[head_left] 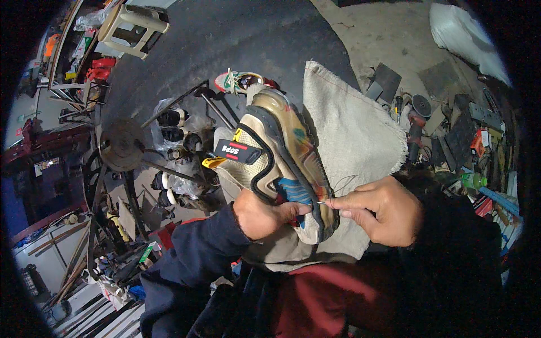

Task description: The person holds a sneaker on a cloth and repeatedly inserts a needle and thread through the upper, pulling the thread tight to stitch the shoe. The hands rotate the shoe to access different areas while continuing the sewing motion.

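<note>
A beige sneaker (256,146) with black trim, a dark strap and blue patches lies tilted over my lap, its multicoloured sole (296,141) turned to the right. My left hand (262,214) reaches into the shoe's opening, fingers hidden, with the thumb pressed on the upper near the toe. At the sole's edge by the toe, my right hand (377,211) pinches a thin, pale needle (322,202) whose tip touches the seam. A fine dark thread (345,181) loops just above those fingers. Beneath the shoe a cream cloth (349,129) covers my lap.
Another shoe (242,81), green and red, lies beyond the first. At left stands a metal stand with a round plate (122,143), near several bagged shoes. A beige stool (133,29) is at far left. Tools, an angle grinder (417,121) and a green bottle (473,180) crowd the right.
</note>
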